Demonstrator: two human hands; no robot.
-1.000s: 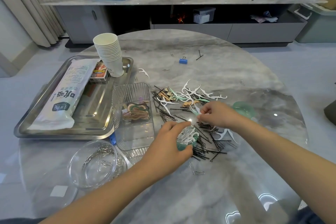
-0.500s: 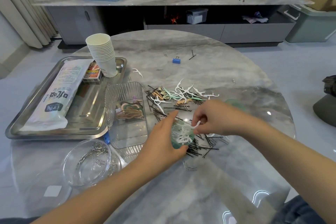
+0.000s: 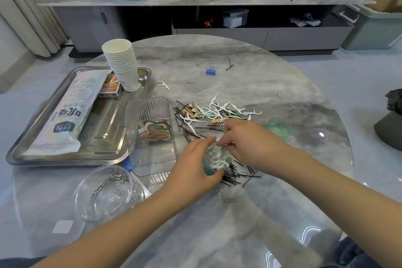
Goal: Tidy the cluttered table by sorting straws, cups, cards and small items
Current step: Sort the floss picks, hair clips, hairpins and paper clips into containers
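Floss picks are the item being sorted right now. Left to right: steel tray (image 3: 30, 150) already holds the straw pack (image 3: 67, 115), card box (image 3: 109, 88) and paper cup stack (image 3: 121, 64); round clear bowl (image 3: 104, 193) has paper clips; ribbed clear box (image 3: 150, 135) has hair clips. Left hand (image 3: 191, 169) is curled round a small green tub (image 3: 214, 164) stuffed with white picks, just off the table (image 3: 250, 76). Right hand (image 3: 248, 143) has fingertips pinched at the tub mouth, apparently feeding a pick in. Loose picks (image 3: 219, 109) lie beyond the hands, mixed with black bobby pins (image 3: 237, 175); tub lid (image 3: 279, 127) sits to the right. Judgement: mid floss-pick step, plenty left. Next: release the pick, reach for another without snagging pins
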